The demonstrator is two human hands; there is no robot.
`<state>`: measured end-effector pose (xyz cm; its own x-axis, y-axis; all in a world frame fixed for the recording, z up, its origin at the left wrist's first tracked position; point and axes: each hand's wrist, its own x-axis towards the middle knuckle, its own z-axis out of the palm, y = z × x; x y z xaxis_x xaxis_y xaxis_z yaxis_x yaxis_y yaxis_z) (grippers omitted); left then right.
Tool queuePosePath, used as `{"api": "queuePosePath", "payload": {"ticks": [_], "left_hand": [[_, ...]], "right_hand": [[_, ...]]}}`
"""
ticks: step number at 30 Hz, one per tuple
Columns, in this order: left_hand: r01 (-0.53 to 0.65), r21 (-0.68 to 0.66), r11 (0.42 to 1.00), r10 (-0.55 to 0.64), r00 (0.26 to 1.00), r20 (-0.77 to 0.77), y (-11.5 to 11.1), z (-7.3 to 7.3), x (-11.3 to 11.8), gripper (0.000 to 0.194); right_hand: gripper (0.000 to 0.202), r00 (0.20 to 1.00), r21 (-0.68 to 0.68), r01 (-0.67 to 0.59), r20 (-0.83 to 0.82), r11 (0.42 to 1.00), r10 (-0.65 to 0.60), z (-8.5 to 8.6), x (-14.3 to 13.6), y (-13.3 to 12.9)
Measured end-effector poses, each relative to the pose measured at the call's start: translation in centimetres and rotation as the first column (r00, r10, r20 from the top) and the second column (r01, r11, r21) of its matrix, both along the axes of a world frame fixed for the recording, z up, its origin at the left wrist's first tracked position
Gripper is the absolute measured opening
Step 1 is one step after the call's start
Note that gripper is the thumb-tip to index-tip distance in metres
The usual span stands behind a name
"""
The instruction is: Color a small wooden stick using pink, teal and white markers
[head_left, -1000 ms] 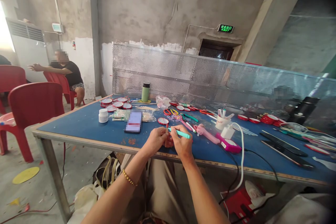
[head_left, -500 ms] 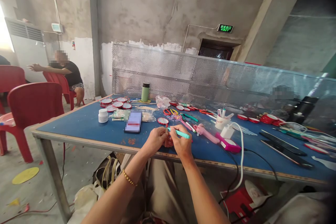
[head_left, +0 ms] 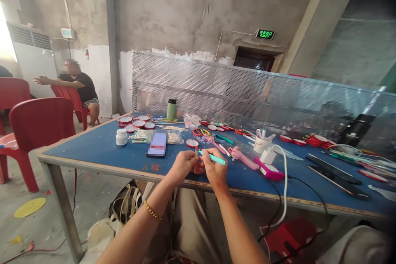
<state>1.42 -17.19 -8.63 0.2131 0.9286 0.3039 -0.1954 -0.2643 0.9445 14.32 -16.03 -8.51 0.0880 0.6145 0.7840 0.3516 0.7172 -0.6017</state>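
Observation:
Over the table's front edge, my right hand [head_left: 215, 168] grips a turquoise pen [head_left: 216, 159], its tip pointing left. My left hand [head_left: 185, 165] is closed on a small, thin reddish-brown piece [head_left: 196, 151] that stands up from the fingertips; its lower part is hidden. The pen tip is close beside this piece, and I cannot tell if they touch. Just behind the hands lies a round red-rimmed disc [head_left: 192, 143]. A phone [head_left: 156, 144] stands tilted to the left, in front of bagged sticks [head_left: 176, 137].
On the blue table [head_left: 93, 144] are a white jar [head_left: 121, 136], a green bottle [head_left: 171, 109], pliers [head_left: 224, 138], a pink glue gun [head_left: 244, 157], a magenta device [head_left: 269, 169] with cables, and a cup of pens [head_left: 260, 145]. A person [head_left: 82, 84] sits at the left.
My right hand and the pen have shifted slightly right, and the pen tip has drawn a little away from the piece. My left hand is nearly unmoved.

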Motion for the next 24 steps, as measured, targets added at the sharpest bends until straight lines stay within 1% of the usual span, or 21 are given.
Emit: {"api": "queuePosePath", "payload": {"ticks": [3,6,15,24], "left_hand": [[0.01,0.007,1.0,-0.01,1.0,0.003,-0.04,0.07,-0.05,0.027],[-0.006,0.028,1.0,0.007,1.0,-0.017,0.02,-0.01,-0.07,0.028],[-0.06,0.097,0.993,0.071,0.99,-0.119,0.79,-0.88,-0.18,0.027],[-0.063,0.105,0.993,0.076,0.989,-0.125,0.72,-0.8,-0.15,0.026]], "right_hand": [[0.024,1.0,-0.005,-0.017,0.004,1.0,0.017,0.03,-0.05,-0.14],[0.023,1.0,0.007,-0.021,0.019,1.0,0.02,0.21,-0.12,-0.32],[0.022,0.997,0.06,-0.019,0.073,0.998,0.015,0.64,-0.21,-0.47],[0.021,0.996,0.063,-0.02,0.085,0.998,0.015,0.7,-0.25,-0.37]]}}
